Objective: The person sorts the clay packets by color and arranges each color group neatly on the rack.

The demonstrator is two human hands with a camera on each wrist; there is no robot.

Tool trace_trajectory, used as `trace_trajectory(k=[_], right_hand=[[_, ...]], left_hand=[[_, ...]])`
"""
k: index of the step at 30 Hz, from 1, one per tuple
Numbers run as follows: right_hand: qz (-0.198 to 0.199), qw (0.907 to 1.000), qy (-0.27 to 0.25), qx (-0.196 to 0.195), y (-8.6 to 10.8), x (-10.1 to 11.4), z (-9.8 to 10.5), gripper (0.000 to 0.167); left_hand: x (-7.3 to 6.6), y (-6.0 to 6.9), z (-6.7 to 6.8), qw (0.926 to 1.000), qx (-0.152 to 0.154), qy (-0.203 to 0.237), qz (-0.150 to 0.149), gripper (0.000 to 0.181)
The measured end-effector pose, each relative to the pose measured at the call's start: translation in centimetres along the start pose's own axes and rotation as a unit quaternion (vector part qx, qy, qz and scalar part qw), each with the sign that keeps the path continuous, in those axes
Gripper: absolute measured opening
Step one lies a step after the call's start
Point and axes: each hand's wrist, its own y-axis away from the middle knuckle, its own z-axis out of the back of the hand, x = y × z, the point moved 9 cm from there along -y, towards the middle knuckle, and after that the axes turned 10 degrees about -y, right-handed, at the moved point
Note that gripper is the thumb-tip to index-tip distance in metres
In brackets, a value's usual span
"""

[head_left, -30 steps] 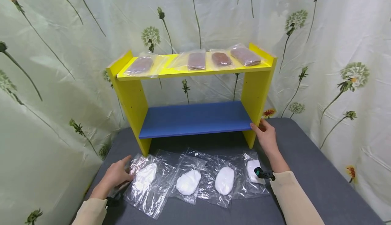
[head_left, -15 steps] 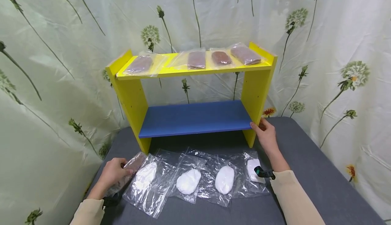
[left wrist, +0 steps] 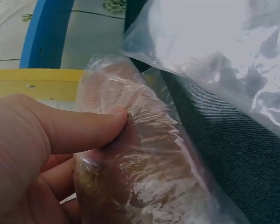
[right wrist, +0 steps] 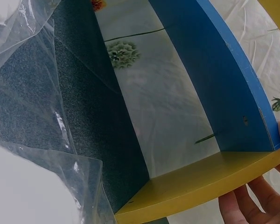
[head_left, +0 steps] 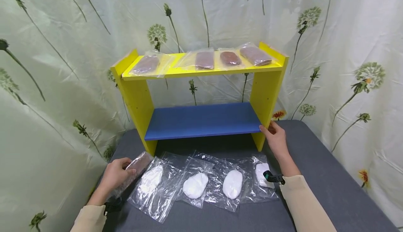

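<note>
The left hand pinches a reddish-brown, slab-shaped piece wrapped in clear plastic, its thumb on the upper face; the piece is tilted at the left end of the bench, near the foot of the yellow and blue wooden shelf unit. The right hand holds that unit's right side panel, thumb in front by the blue board's corner, fingers outside.

Slick film calls for a grip pressing firmly through to the slab itself, not on loose plastic. The leftmost clear bag with its white piece lies just beside it, so raising the slab well above that bag's edge should avoid dragging it. A steady right hand should spare the unit any shift.

Three more clear bags run along the bench, overlapping, each with one white lump. The yellow top shelf bears four clear bags, one reddish-brown slab in each. I cannot tell which bags are sealed.
</note>
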Motion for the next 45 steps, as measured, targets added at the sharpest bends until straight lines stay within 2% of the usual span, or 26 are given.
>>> trace_trajectory(k=[3,10,23,32,37,45], right_hand=[[0.0,1.0,-0.002,-0.002,0.0,0.0,0.1,0.05],[-0.003,1.0,-0.003,-0.001,0.0,0.2,0.2,0.051],[-0.003,1.0,0.002,0.001,-0.1,0.1,0.1,0.052],[0.002,1.0,0.0,0.001,-0.2,0.0,0.1,0.051],[0.003,1.0,-0.001,0.001,-0.1,0.0,0.1,0.05],[0.003,1.0,0.0,0.003,-0.1,-0.1,0.0,0.051]], left_hand=[[-0.1,-0.2,0.5,0.9999,0.002,0.012,0.006,0.04],[-0.4,-0.3,1.0,0.9992,0.01,0.038,0.011,0.045],[-2.7,0.0,1.2,0.9963,0.026,0.082,-0.005,0.027],[-4.7,0.1,1.5,0.9878,0.046,0.149,-0.002,0.035],[-5.9,0.1,2.1,0.9851,0.04,0.167,-0.005,0.039],[-7.7,0.2,3.1,0.9768,0.031,0.212,-0.006,0.039]])
